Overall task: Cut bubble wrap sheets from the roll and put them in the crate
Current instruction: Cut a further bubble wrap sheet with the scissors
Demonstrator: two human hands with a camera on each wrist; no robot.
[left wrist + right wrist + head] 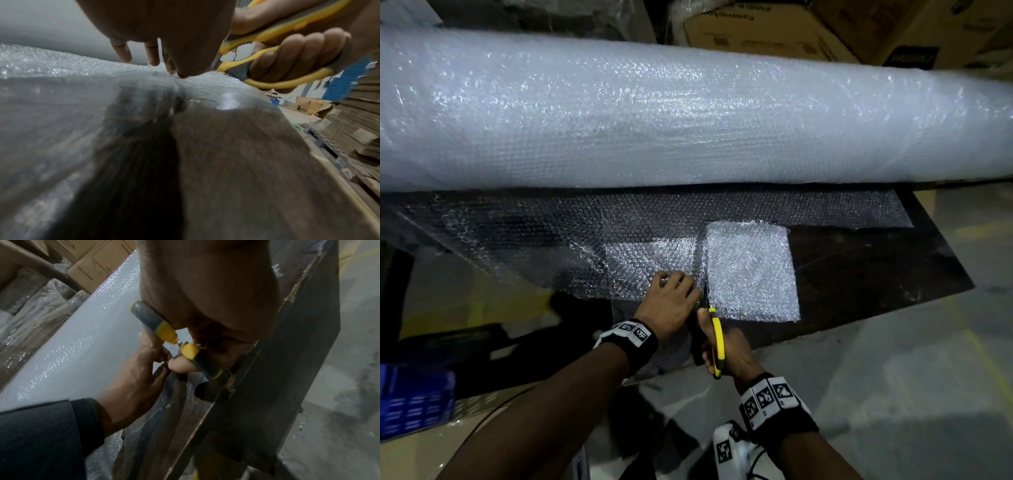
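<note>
A huge bubble wrap roll (688,113) lies across the back of the dark table (859,267). Its unrolled sheet (551,240) spreads toward me. My left hand (677,287) presses flat-fingered on the sheet's near edge, fingertips (152,55) touching the bubbles. Just right of it, my right hand (724,342) grips yellow-and-grey scissors (717,329), blades pointing away into the sheet's edge. The scissors (267,47) have my right fingers through the handle loop. A whiter, denser square of bubble wrap (750,270) lies right of the cut line. The blade tips are hidden by my hands.
A blue crate (414,401) stands on the floor at lower left. Cardboard boxes (774,31) are stacked behind the roll, and flattened cartons (353,126) are piled to the right. The table's near edge (216,402) runs right under my right hand. Grey floor (893,377) lies to the right.
</note>
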